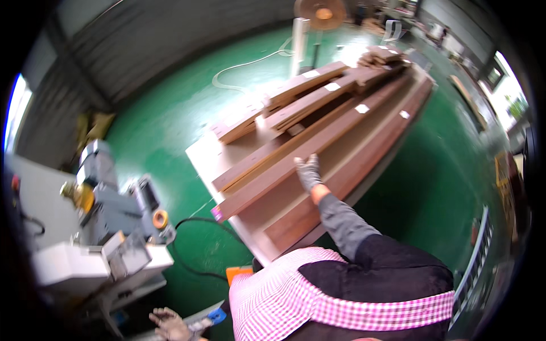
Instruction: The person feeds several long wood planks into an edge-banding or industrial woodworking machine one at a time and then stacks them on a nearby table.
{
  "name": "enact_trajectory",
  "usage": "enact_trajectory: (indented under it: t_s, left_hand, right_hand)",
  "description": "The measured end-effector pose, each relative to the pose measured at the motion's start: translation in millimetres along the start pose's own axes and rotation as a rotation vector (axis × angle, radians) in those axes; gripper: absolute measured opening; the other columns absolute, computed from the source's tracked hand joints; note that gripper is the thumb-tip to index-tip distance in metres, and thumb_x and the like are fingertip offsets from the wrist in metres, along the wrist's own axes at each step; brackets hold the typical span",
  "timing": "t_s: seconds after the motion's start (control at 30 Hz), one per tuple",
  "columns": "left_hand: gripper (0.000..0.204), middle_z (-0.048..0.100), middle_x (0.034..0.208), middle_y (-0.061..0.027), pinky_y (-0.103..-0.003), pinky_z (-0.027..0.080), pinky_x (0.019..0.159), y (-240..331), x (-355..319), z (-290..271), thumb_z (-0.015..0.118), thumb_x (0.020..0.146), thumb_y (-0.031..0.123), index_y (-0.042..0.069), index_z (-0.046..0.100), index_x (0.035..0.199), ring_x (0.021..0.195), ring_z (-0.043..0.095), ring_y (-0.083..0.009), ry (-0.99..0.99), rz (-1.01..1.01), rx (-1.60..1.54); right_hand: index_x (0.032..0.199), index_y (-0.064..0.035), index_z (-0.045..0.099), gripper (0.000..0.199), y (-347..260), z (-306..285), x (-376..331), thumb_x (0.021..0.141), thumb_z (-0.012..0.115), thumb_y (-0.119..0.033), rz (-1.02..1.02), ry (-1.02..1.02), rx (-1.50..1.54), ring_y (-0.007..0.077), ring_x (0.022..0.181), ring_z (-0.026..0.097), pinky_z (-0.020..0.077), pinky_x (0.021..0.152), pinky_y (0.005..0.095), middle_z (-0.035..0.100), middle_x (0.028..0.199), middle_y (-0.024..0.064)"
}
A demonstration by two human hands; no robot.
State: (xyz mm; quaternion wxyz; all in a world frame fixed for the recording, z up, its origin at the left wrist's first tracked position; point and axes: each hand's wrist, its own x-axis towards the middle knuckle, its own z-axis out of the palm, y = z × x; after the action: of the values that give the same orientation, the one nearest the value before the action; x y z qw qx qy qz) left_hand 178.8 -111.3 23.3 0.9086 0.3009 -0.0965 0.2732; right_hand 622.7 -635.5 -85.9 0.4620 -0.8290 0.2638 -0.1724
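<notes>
Apron (273, 301), pink check, 1: is covering the wearer's front at the near end of the table (207, 156).

Left hand (170, 325), gloved, 1: is hovering left of the table's near end, fingers spread, grip released. Blue-ended bar (216, 316), 1: is lying just beside this hand; contact is unclear.

Orange piece (239, 273), 1: is showing between apron and table's near corner.

Machine (116, 210), grey and white, 1: is standing left of the table. Black cable (199, 219), 1: is looping across the floor (187, 187), green, between machine and table.

Frame (471, 270), ladder-like, 1: is leaning right of the table.

Outer plank (369, 162), reddish brown, 1: is lying lengthwise along the table's right side.

Right hand (309, 170), gloved, 1: is resting over the table, fingers on the inner plank (264, 186); whether it is grasping or only touching, I cannot tell.

Inner plank, brown, 1: is running lengthwise on the table, its purple-tagged near end projecting past the table's edge.

Stacked planks (304, 108), brown, some bearing white labels: are lying on the table's left half.

White post (299, 48), 1, and fan (321, 12), 1: are standing beyond the table.
</notes>
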Motion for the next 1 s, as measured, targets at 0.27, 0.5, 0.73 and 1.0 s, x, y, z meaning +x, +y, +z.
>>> enact_trajectory:
  t_s: [0.27, 0.5, 0.73, 1.0]
  left_hand:
    - [0.058, 0.05, 0.14, -0.0178, -0.043, 0.036, 0.112, 8, -8, 11, 0.055, 0.096, 0.04, 0.007, 0.044, 0.142, 0.128, 0.048, -0.0269, 0.25, 0.067, 0.074]
    - [0.06, 0.05, 0.138, -0.0175, -0.045, 0.037, 0.111, 7, -11, 13, 0.057, 0.094, 0.042, 0.007, 0.045, 0.141, 0.123, 0.051, -0.0289, 0.314, 0.067, 0.064]
    - [0.059, 0.051, 0.137, -0.0173, -0.045, 0.038, 0.111, 5, -7, 14, 0.056, 0.094, 0.043, 0.009, 0.046, 0.141, 0.122, 0.052, -0.0287, 0.302, 0.055, 0.057]
    - [0.055, 0.05, 0.138, -0.0186, -0.045, 0.035, 0.113, 6, -9, 13, 0.053, 0.096, 0.041, 0.007, 0.048, 0.139, 0.125, 0.049, -0.0289, 0.27, 0.075, -0.02]
  right_hand:
    - [0.143, -0.0033, 0.04, 0.069, 53, -77, -71, 0.091, 0.051, -0.047, -0.412, -0.23, -0.788, 0.0352, 0.141, 0.029, 0.0109, 0.118, 0.0505, 0.04, 0.147, 0.0202]
    - [0.129, -0.0044, 0.058, 0.052, 33, -86, -81, 0.095, 0.045, -0.042, -0.507, -0.302, -0.89, 0.0364, 0.14, 0.031, 0.0111, 0.118, 0.0507, 0.049, 0.141, 0.0185]
    - [0.115, -0.0062, 0.066, 0.044, 32, -85, -81, 0.094, 0.048, -0.041, -0.536, -0.278, -0.863, 0.0361, 0.138, 0.034, 0.0134, 0.117, 0.0517, 0.053, 0.136, 0.017]
    - [0.113, -0.004, 0.065, 0.046, 28, -84, -79, 0.096, 0.044, -0.041, -0.506, -0.331, -0.944, 0.0351, 0.138, 0.033, 0.0118, 0.118, 0.0509, 0.052, 0.137, 0.0153]
